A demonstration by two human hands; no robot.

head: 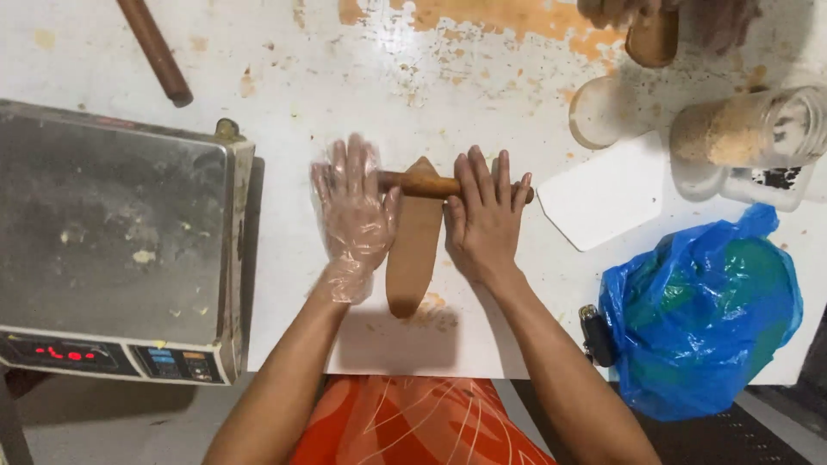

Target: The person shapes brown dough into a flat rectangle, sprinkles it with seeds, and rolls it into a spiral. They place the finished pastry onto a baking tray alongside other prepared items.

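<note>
Your left hand (353,211), gloved, and bare right hand (484,215) lie flat and open on the rolling pin (424,184) over the dough strip (413,245) mid-table (293,95); uneven pressure could tear it

The left hand (353,215) wears a thin, clear disposable plastic glove, loose and crinkled, with shiny folds across the back and a ragged open cuff that ends at the wrist. The right hand (484,217) is bare, with no glove, ring or watch to be seen. Both forearms are uncovered up to the bottom edge of the view, with no sleeves showing. Between them lies an orange-red garment with thin pale curved lines printed across the fabric.
</note>
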